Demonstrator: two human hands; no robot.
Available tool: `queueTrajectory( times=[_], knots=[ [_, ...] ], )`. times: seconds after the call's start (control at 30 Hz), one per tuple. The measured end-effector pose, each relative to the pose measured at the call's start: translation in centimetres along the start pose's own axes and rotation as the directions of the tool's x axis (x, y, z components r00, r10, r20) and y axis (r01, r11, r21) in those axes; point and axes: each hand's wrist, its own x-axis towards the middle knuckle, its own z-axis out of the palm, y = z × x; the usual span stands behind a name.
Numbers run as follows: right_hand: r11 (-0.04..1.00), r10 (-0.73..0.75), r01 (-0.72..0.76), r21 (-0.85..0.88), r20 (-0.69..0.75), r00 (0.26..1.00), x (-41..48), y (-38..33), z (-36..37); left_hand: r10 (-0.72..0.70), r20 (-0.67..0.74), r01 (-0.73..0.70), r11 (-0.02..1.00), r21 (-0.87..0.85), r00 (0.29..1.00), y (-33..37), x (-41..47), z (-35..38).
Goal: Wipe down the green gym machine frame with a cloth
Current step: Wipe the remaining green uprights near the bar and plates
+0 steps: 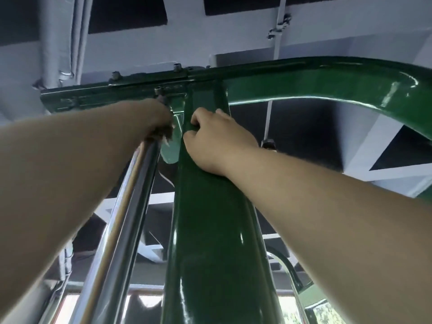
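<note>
I look up at the glossy green machine frame: a wide upright post (210, 230) meets a top crossbar (304, 83) that curves down on the right. My left hand (152, 120) reaches up to the joint beside the post, its fingers curled over and mostly hidden. A small scrap of dark, frayed cloth (165, 134) shows under them, against the frame. My right hand (217, 141) grips the upper part of the post, thumb on its front face and fingers curled round its right edge.
Two chrome guide rods (121, 230) run up along the left of the post, right under my left forearm. Bolts (177, 66) stick out of the crossbar's top plate. White ceiling pipes (53, 43) hang above. A chrome handle (287, 270) curves at the lower right.
</note>
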Motion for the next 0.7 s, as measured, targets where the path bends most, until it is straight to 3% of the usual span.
queueTrajectory(
  times=[0.07,0.17,0.27,0.33,0.4,0.5,0.6,0.7],
  knots=[
    [1.000,0.002,-0.002,0.001,0.012,1.000,0.0,-0.1,0.1,0.101,-0.151,-0.048,0.946,0.319,0.983,1.2,-0.6,1.1],
    [1.000,0.004,-0.004,-0.003,0.023,1.000,0.0,0.4,0.3,0.090,-0.122,-0.036,0.921,0.388,0.988,1.4,-0.8,1.4],
    [1.000,-0.009,0.009,-0.005,0.053,0.999,0.1,0.5,0.4,0.236,-0.027,-0.198,0.865,0.461,0.971,0.2,-1.1,0.1],
    [1.000,0.002,-0.001,-0.007,0.071,0.997,-0.2,0.6,0.3,0.291,0.060,-0.294,0.896,0.334,0.955,-0.3,-2.3,-0.8],
    [1.000,0.012,-0.012,-0.004,0.093,0.996,-0.7,0.5,0.2,0.246,0.074,-0.252,0.963,0.094,0.966,-1.3,-3.9,-1.0],
    [0.999,0.040,-0.039,-0.012,0.105,0.994,-2.8,0.1,0.4,0.232,0.009,-0.226,0.953,-0.201,0.973,-3.2,-7.5,0.2],
    [0.997,0.070,-0.067,-0.031,0.100,0.993,-6.6,-0.9,1.2,0.058,-0.063,-0.075,0.942,-0.328,0.996,-5.4,-12.1,1.9],
    [0.993,0.067,-0.064,-0.100,0.020,0.998,-8.0,-1.5,1.8,-0.126,-0.050,0.105,0.947,-0.303,0.991,-7.9,-16.7,3.0]
  ],
)
